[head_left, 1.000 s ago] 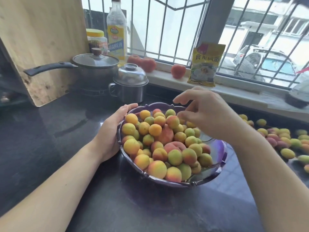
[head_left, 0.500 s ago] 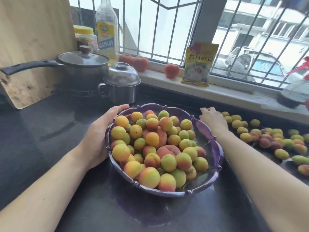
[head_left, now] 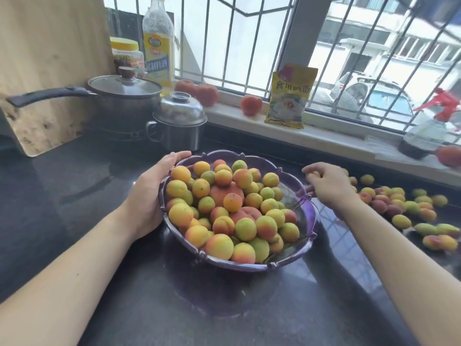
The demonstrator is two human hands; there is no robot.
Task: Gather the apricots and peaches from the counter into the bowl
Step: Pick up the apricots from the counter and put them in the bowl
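Both hands frame the purple bowl (head_left: 306, 216) at centre: left hand (head_left: 149, 196) cups its left rim, fingers relaxed; right hand (head_left: 326, 183) curls around small apricots (head_left: 313, 175) beside loose fruit (head_left: 401, 221) on the counter (head_left: 74, 186) at right.

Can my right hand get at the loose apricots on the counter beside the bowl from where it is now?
Probably yes. The right hand is past the bowl rim, right at the near edge of the loose apricots, and nothing stands between them on the counter.
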